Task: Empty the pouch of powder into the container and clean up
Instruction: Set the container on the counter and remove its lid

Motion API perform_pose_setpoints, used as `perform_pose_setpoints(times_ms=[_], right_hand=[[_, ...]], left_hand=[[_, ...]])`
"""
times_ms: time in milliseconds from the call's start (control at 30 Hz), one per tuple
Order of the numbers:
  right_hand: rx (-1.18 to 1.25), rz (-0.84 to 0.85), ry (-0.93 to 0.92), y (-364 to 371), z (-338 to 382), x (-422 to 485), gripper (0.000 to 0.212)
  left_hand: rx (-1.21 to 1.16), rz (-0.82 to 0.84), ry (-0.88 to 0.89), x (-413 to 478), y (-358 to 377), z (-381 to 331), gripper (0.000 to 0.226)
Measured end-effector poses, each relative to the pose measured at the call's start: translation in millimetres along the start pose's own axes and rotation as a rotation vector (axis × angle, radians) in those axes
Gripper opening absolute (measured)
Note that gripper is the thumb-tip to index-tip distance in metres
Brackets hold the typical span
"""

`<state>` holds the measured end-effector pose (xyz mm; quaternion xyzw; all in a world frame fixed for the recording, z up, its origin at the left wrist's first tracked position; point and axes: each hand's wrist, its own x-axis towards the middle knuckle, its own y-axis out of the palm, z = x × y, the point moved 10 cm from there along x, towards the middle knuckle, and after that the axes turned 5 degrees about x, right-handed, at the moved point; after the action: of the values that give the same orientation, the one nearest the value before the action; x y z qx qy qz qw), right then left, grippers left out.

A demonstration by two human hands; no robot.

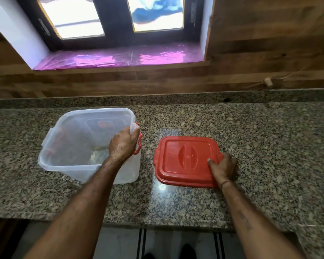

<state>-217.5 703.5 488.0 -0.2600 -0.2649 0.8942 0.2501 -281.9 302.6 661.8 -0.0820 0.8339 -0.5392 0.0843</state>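
A clear square plastic container (pixel 73 131) stands open on the granite counter at the left, with a little pale powder (pixel 98 156) on its bottom. My left hand (pixel 123 144) grips its right rim beside a red clip handle (pixel 138 141). The red lid (pixel 185 161) lies flat on the counter to the right of the container. My right hand (pixel 223 168) holds the lid's near right corner, thumb on top. No pouch is in view.
The granite counter (pixel 269 146) runs wide to the right and toward its front edge (pixel 157 222). A wooden wall and a window sill with pink film (pixel 120 58) lie behind. The floor shows below the edge.
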Motion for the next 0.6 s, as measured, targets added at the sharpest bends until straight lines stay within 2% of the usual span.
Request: perform_pose_setpoints(times_ms=[200, 333, 467, 600], right_hand=[[0.109, -0.004, -0.245, 6.7, 83.1, -51.1, 0.06], [0.213, 0.015, -0.481, 12.9, 166.9, -99.7, 0.048], [0.304, 0.021, -0.642, 29.4, 242.5, -163.6, 0.037], [0.323, 0.047, -0.75, 73.3, 303.0, -244.8, 0.032]], left_hand=[[-0.147, 0.008, 0.012, -5.9, -17.4, 7.0, 0.073], [-0.175, -0.074, 0.064, -10.8, -49.0, 23.3, 0.074], [-0.211, -0.168, 0.065, -16.9, -97.6, 78.0, 0.073], [-0.224, -0.249, 0.054, -22.0, -157.0, 165.5, 0.067]])
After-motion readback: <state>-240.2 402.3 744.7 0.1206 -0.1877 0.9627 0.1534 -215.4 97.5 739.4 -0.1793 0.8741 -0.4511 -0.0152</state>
